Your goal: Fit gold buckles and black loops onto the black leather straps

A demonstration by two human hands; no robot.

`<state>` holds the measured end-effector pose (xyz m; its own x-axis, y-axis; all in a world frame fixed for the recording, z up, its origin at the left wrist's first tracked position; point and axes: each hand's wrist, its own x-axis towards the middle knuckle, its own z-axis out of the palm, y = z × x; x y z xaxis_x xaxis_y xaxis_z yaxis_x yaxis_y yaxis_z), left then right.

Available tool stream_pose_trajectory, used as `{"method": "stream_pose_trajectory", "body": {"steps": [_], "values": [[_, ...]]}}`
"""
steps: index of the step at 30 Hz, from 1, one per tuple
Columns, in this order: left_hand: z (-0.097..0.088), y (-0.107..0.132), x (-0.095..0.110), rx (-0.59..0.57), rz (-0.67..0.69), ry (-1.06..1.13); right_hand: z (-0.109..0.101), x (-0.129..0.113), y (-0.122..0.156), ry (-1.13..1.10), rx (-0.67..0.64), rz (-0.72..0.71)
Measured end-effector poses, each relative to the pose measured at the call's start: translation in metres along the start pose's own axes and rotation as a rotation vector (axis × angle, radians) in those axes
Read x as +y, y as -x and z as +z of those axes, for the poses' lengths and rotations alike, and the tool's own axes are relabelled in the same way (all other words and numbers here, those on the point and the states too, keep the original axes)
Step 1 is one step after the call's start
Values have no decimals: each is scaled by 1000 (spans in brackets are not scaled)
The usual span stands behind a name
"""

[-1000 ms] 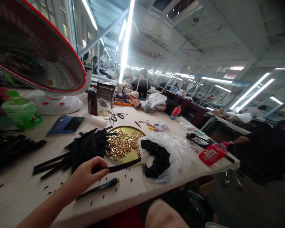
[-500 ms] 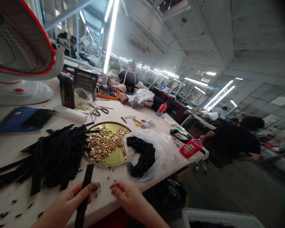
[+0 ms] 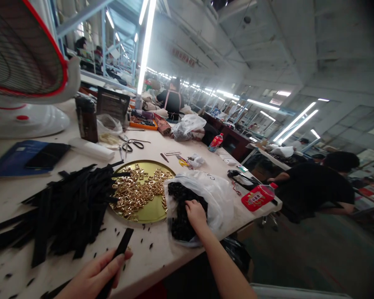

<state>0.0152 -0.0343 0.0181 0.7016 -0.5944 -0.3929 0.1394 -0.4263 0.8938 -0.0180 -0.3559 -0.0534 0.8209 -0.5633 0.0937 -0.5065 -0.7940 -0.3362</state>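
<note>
My left hand (image 3: 95,274) grips a black strap (image 3: 120,253) at the table's near edge, fingers closed around it. My right hand (image 3: 195,214) reaches into a clear plastic bag (image 3: 218,199) holding small black pieces (image 3: 180,216); its fingers curl down among them, and I cannot see whether they hold any. A round gold tray (image 3: 152,209) with several gold metal buckles (image 3: 135,191) lies left of the bag. A pile of black straps (image 3: 71,203) sits left of the tray.
On the white table (image 3: 162,249) stand a large fan (image 3: 21,83), a blue notebook (image 3: 15,160), a dark bottle (image 3: 86,118), scissors (image 3: 132,144) and a red bottle (image 3: 258,197). A person in black (image 3: 311,189) bends at the right; another (image 3: 171,101) works at the far end.
My right hand moved from the table's near edge up into the plastic bag. My left hand stays closed on the black strap, now slightly lower.
</note>
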Motion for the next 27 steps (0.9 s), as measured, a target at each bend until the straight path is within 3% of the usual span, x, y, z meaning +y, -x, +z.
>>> {"method": "stream_pose_trajectory", "body": {"steps": [5,10,13,15,17,19,22,27], "values": [[-4,16,21,-2,-42,28,-1,-7,18,-187,12,-50],[0,15,-1,-42,4,72,-20,-5,16,-437,77,-2],[4,16,-7,-62,32,97,-29,-21,30,-617,49,14],[6,20,-4,-100,45,115,-32,-44,50,-862,-53,52],[8,27,3,-160,45,144,-36,-72,76,-1295,-255,158],[10,33,9,-204,16,190,-39,-99,103,-1587,-451,246],[12,38,9,-224,-20,290,-39,-127,131,-1733,-620,314],[12,38,-5,-214,-83,390,-21,-137,142,-1758,-664,370]]}}
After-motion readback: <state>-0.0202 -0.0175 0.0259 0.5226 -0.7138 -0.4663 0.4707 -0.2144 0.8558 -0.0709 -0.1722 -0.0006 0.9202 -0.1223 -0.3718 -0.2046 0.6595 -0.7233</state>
